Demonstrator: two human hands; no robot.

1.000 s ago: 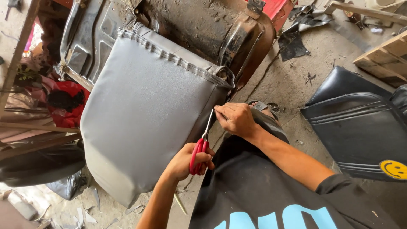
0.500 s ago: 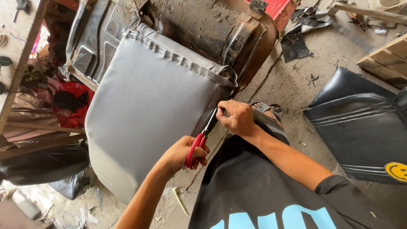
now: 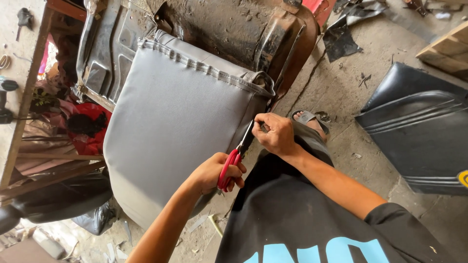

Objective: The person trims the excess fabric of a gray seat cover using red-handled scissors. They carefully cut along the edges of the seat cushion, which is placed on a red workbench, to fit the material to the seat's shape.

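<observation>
We trim the grey seat cover [image 3: 180,141] edge with red scissors [image 3: 233,160].
Left hand [image 3: 214,171] grips scissors, right hand [image 3: 275,134] pinches the cover edge; blades sit near fingers, a slip could nick them.

a black moulded seat cover [image 3: 419,131] lies on the dusty concrete floor [image 3: 351,92] at right. a wooden pallet corner [image 3: 446,48] sits above it. red cloth [image 3: 90,126] bunches under a wooden frame [image 3: 24,122] at left.
</observation>
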